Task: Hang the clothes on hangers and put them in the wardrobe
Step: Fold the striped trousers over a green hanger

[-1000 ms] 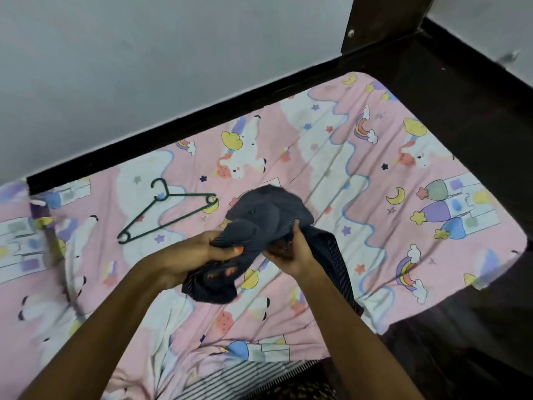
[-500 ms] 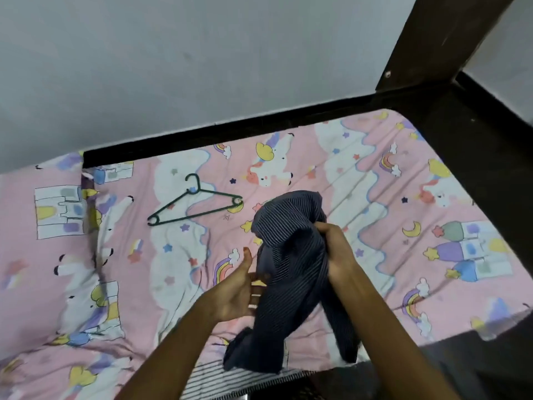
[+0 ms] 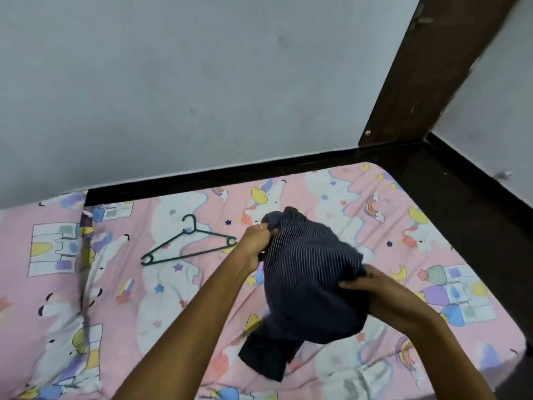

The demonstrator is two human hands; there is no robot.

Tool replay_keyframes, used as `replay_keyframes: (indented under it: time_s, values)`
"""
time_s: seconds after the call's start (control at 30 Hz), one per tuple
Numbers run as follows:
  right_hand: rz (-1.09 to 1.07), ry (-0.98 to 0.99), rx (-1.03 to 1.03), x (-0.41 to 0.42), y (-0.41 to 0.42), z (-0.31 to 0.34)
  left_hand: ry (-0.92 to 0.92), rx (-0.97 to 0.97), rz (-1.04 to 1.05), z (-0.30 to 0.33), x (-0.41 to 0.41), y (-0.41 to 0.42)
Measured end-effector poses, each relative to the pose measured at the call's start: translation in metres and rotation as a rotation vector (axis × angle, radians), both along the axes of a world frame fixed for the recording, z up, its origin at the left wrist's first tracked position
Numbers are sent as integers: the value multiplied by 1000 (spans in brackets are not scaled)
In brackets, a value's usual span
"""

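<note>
A dark navy pinstriped garment (image 3: 305, 272) is held bunched above the bed between both hands. My left hand (image 3: 255, 243) grips its far upper edge, fingers curled into the cloth. My right hand (image 3: 383, 295) grips the near right side, thumb over the fabric. The garment's loose end hangs down onto the sheet. A green plastic hanger (image 3: 187, 245) lies flat on the bed, just left of my left hand, untouched.
The bed carries a pink cartoon-print sheet (image 3: 432, 241). A dark bed frame edge (image 3: 230, 174) runs along the grey wall, and a dark wooden post (image 3: 418, 82) rises at the right corner. Dark floor lies to the right.
My left hand moved from under the garment up to its far top edge. My right hand shifted to the near right side. The garment was lifted and spread wider.
</note>
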State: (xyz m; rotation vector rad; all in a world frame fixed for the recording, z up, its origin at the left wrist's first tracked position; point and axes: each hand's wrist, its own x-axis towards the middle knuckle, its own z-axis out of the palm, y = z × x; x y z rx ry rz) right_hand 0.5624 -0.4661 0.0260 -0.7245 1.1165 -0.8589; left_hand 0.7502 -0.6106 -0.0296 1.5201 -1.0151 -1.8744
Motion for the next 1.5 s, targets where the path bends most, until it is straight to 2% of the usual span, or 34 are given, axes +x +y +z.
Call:
replay_keyframes:
  time_s: [0.07, 0.13, 0.17, 0.2, 0.23, 0.27, 0.3, 0.37, 0.43, 0.5, 0.63, 0.8, 0.87, 0.9, 0.97, 1.0, 1.03, 1.1, 1.2, 1.3, 1.37, 1.5]
  values:
    - [392, 424, 47, -19, 2, -15, -28, -136, -125, 13, 6, -3]
    - [799, 1006, 112, -34, -3, -28, -4, -229, -225, 25, 12, 0]
    - [911, 1246, 161, -37, -9, -32, 10, -266, -263, 29, 16, 1]
    - [894, 1395, 199, -37, -15, -32, 23, -299, -286, 32, 19, 4]
    - [781, 1452, 164, -35, -23, -29, 19, -345, -309, 31, 21, 5]
    - [608, 1392, 79, -31, -33, -24, 27, -386, -322, 31, 23, 7]
    - [403, 1238, -39, -27, -46, -21, 37, -414, -319, 31, 24, 9]
    - [132, 835, -210, -9, -69, -9, 53, -454, -289, 36, 26, 13]
    - [86, 618, -303, 10, -84, -4, 51, -492, -264, 39, 29, 15]
    - [45, 571, -398, 21, -89, -9, 42, -510, -250, 43, 35, 15]
    - [63, 561, -537, 28, -82, -16, 60, -526, -198, 55, 49, 15]
    - [137, 698, -751, 45, -87, -16, -41, -449, -307, 67, 57, 24]
    - [288, 775, -765, 47, -90, -6, -210, -372, -430, 73, 64, 24]
    - [388, 830, -771, 47, -91, 1, -360, -359, -537, 77, 68, 24]
    - [569, 915, -789, 48, -91, 12, -753, -437, -786, 84, 71, 23]
    - [628, 935, -807, 50, -90, 19, -911, -497, -841, 86, 71, 23]
    - [663, 931, -828, 51, -88, 28, -987, -543, -819, 89, 69, 24]
    - [710, 907, -861, 55, -85, 46, -889, -660, -732, 98, 65, 27]
    - [777, 875, -956, 62, -82, 72, -727, -854, -913, 112, 58, 27]
    - [843, 832, -1045, 65, -73, 88, -718, -818, -1058, 118, 54, 28]
    - [828, 874, -1096, 59, -67, 98, -697, -773, -1109, 113, 55, 26]
    - [719, 859, -1089, 37, -62, 137, -459, -713, -1174, 95, 56, 30]
